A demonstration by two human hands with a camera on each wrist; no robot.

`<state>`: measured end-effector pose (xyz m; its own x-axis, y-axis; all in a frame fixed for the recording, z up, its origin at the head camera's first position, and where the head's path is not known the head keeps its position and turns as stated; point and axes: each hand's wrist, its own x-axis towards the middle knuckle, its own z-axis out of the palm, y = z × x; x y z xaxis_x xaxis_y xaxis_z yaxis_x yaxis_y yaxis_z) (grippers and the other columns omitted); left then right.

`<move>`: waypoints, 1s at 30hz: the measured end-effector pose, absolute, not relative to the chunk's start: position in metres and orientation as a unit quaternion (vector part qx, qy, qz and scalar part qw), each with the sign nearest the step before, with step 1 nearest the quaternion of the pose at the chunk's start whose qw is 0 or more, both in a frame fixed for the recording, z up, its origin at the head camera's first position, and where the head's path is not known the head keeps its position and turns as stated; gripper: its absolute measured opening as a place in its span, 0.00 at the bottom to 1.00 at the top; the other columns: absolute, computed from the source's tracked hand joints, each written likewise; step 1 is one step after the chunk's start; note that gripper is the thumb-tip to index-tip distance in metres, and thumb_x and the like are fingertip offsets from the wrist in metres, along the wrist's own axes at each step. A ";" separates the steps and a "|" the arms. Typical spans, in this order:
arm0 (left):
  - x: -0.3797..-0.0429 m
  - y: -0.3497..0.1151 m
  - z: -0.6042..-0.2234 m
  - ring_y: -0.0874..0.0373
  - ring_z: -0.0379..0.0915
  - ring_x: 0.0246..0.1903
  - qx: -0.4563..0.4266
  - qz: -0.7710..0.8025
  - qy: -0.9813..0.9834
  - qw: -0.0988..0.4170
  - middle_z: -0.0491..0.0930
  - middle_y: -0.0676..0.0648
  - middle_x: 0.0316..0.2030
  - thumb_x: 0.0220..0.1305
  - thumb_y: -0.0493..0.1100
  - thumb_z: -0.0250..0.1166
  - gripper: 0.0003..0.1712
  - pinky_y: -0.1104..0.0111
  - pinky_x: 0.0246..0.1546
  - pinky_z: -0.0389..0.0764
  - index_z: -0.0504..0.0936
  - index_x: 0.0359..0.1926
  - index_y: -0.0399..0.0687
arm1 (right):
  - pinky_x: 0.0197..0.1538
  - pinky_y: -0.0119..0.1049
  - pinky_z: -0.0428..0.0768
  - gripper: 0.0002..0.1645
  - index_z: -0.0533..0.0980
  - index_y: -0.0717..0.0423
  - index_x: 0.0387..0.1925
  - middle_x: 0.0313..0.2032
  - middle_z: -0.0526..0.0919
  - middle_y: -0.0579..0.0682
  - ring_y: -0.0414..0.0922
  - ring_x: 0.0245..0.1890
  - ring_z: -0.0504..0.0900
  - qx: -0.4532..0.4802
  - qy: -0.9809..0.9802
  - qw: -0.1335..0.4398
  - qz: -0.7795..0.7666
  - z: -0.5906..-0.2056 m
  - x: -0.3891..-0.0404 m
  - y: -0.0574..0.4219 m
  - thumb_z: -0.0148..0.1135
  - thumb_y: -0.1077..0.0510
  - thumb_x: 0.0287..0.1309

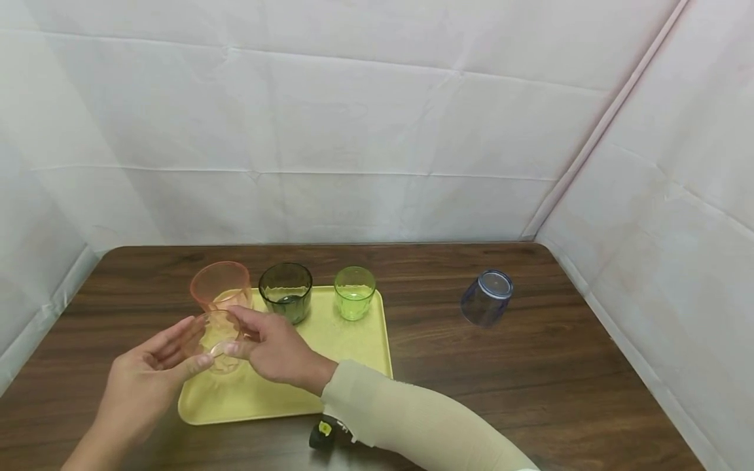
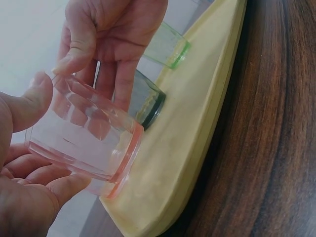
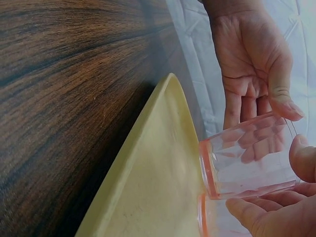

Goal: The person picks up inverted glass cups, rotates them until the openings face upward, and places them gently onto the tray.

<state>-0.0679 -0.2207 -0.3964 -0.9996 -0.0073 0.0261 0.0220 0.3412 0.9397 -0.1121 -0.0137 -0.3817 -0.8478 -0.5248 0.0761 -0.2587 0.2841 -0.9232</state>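
Both hands hold a clear pinkish-orange cup [image 1: 218,335] upright at the tray's left part. The left hand [image 1: 138,376] grips its left side, thumb at the rim and fingers around the wall. The right hand [image 1: 279,350] holds the opposite side, its thumb also at the rim. In the left wrist view the cup's thick orange base [image 2: 129,153] faces the yellow tray [image 1: 336,347]; whether it touches the tray I cannot tell. Just behind it stands another orange cup [image 1: 219,282], partly hidden by the hands. A dark green cup [image 1: 287,288] and a light green cup [image 1: 355,294] stand upright farther right on the tray.
A blue cup [image 1: 487,297] stands upside down on the dark wooden table [image 1: 530,392], right of the tray. A small black and yellow object [image 1: 322,435] shows beside the right sleeve [image 1: 406,409]. White sheeting [image 1: 353,131] hangs behind and beside the table.
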 end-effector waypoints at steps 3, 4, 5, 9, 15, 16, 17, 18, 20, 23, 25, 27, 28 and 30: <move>-0.068 -0.220 -0.397 0.87 0.76 0.50 -0.004 -0.572 -0.820 0.011 0.77 0.74 0.60 0.66 0.43 0.74 0.44 0.85 0.44 0.84 0.64 0.76 0.33 | 0.65 0.23 0.78 0.35 0.67 0.52 0.77 0.71 0.76 0.52 0.41 0.68 0.78 -0.250 0.796 0.117 -0.539 -0.383 -0.112 -0.013 0.62 0.60 0.72; -0.068 -0.220 -0.397 0.87 0.76 0.50 -0.004 -0.571 -0.821 0.012 0.77 0.74 0.60 0.66 0.43 0.74 0.44 0.85 0.44 0.84 0.64 0.76 0.33 | 0.65 0.24 0.78 0.35 0.66 0.52 0.77 0.71 0.76 0.52 0.41 0.68 0.78 -0.249 0.798 0.116 -0.536 -0.383 -0.112 -0.013 0.62 0.60 0.72; -0.068 -0.220 -0.397 0.87 0.75 0.50 -0.004 -0.570 -0.822 0.012 0.77 0.74 0.60 0.66 0.44 0.74 0.44 0.85 0.44 0.84 0.64 0.76 0.33 | 0.65 0.24 0.78 0.35 0.66 0.53 0.77 0.71 0.76 0.51 0.41 0.68 0.78 -0.249 0.800 0.115 -0.533 -0.383 -0.112 -0.013 0.62 0.59 0.72; -0.068 -0.221 -0.398 0.87 0.76 0.49 -0.002 -0.576 -0.817 0.015 0.77 0.75 0.59 0.66 0.42 0.74 0.44 0.84 0.43 0.84 0.64 0.76 0.32 | 0.66 0.25 0.78 0.35 0.65 0.53 0.77 0.72 0.76 0.51 0.42 0.68 0.78 -0.242 0.804 0.119 -0.530 -0.381 -0.111 -0.014 0.62 0.59 0.72; -0.070 -0.220 -0.401 0.87 0.76 0.50 -0.008 -0.582 -0.813 0.015 0.77 0.73 0.60 0.67 0.42 0.73 0.44 0.83 0.44 0.84 0.63 0.76 0.31 | 0.66 0.25 0.78 0.35 0.66 0.54 0.77 0.72 0.76 0.52 0.43 0.69 0.78 -0.231 0.802 0.125 -0.537 -0.383 -0.111 -0.015 0.63 0.59 0.72; -0.070 -0.220 -0.402 0.87 0.76 0.50 -0.008 -0.585 -0.811 0.016 0.78 0.73 0.60 0.67 0.42 0.73 0.44 0.83 0.44 0.85 0.63 0.76 0.30 | 0.66 0.25 0.78 0.35 0.66 0.54 0.77 0.72 0.76 0.52 0.43 0.69 0.78 -0.230 0.801 0.126 -0.538 -0.383 -0.111 -0.015 0.63 0.59 0.72; -0.070 -0.220 -0.402 0.87 0.76 0.50 -0.008 -0.588 -0.809 0.017 0.78 0.73 0.60 0.66 0.41 0.73 0.44 0.83 0.44 0.85 0.63 0.76 0.30 | 0.66 0.25 0.78 0.35 0.66 0.54 0.77 0.72 0.76 0.52 0.43 0.68 0.78 -0.229 0.801 0.128 -0.538 -0.384 -0.111 -0.015 0.63 0.59 0.72; -0.070 -0.220 -0.402 0.87 0.76 0.50 -0.009 -0.589 -0.808 0.018 0.78 0.73 0.59 0.66 0.41 0.73 0.44 0.83 0.44 0.85 0.63 0.76 0.30 | 0.66 0.25 0.78 0.35 0.66 0.53 0.77 0.72 0.76 0.52 0.43 0.68 0.78 -0.229 0.801 0.129 -0.538 -0.385 -0.111 -0.015 0.63 0.59 0.72; -0.070 -0.220 -0.403 0.86 0.77 0.50 -0.009 -0.600 -0.800 0.018 0.79 0.74 0.58 0.66 0.40 0.74 0.44 0.83 0.44 0.85 0.63 0.76 0.29 | 0.66 0.25 0.78 0.35 0.66 0.52 0.77 0.71 0.76 0.51 0.42 0.68 0.78 -0.225 0.804 0.130 -0.535 -0.385 -0.111 -0.015 0.63 0.58 0.72; -0.070 -0.219 -0.404 0.85 0.78 0.49 -0.010 -0.619 -0.785 0.017 0.80 0.76 0.56 0.65 0.38 0.74 0.44 0.83 0.44 0.84 0.62 0.75 0.27 | 0.67 0.26 0.77 0.35 0.66 0.51 0.77 0.71 0.77 0.50 0.42 0.68 0.78 -0.219 0.807 0.131 -0.532 -0.387 -0.111 -0.015 0.63 0.57 0.72; -0.070 -0.218 -0.405 0.84 0.79 0.49 -0.007 -0.632 -0.775 0.017 0.81 0.77 0.54 0.65 0.35 0.74 0.44 0.83 0.44 0.84 0.62 0.75 0.26 | 0.67 0.26 0.77 0.35 0.66 0.51 0.77 0.71 0.77 0.50 0.41 0.68 0.78 -0.217 0.809 0.131 -0.530 -0.387 -0.111 -0.015 0.63 0.57 0.72; -0.070 -0.218 -0.406 0.85 0.79 0.48 -0.004 -0.636 -0.771 0.018 0.81 0.77 0.52 0.64 0.35 0.74 0.44 0.83 0.44 0.84 0.62 0.75 0.25 | 0.67 0.26 0.77 0.35 0.67 0.52 0.77 0.71 0.77 0.50 0.41 0.68 0.78 -0.217 0.810 0.130 -0.529 -0.388 -0.111 -0.016 0.63 0.57 0.72; -0.070 -0.218 -0.406 0.85 0.79 0.48 -0.002 -0.640 -0.768 0.018 0.81 0.78 0.52 0.64 0.34 0.73 0.44 0.84 0.43 0.84 0.62 0.75 0.25 | 0.68 0.26 0.77 0.35 0.67 0.52 0.77 0.71 0.77 0.50 0.41 0.68 0.77 -0.218 0.810 0.130 -0.528 -0.388 -0.111 -0.016 0.63 0.58 0.72; -0.070 -0.217 -0.406 0.85 0.79 0.48 0.001 -0.644 -0.765 0.017 0.81 0.78 0.51 0.64 0.33 0.73 0.44 0.84 0.43 0.84 0.62 0.74 0.24 | 0.68 0.26 0.77 0.35 0.67 0.53 0.77 0.71 0.77 0.51 0.41 0.69 0.77 -0.220 0.812 0.129 -0.525 -0.388 -0.111 -0.016 0.63 0.58 0.73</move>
